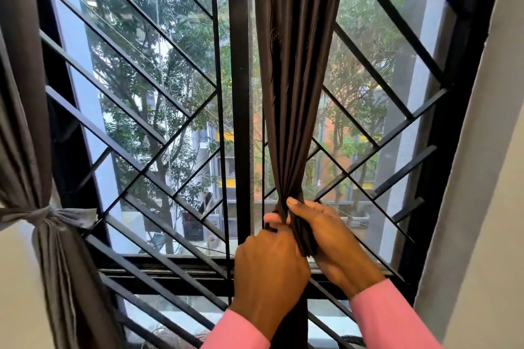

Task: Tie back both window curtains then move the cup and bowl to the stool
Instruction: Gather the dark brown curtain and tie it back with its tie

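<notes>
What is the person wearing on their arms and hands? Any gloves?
No gloves. Both arms wear long pink sleeves, plain with no pattern: the left sleeve and the right sleeve end at the wrists. The left hand and right hand are bare; no watch or bracelet shows.

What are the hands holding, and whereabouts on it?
Both the left hand and right hand grip the dark curtain at its gathered lower part.
</notes>
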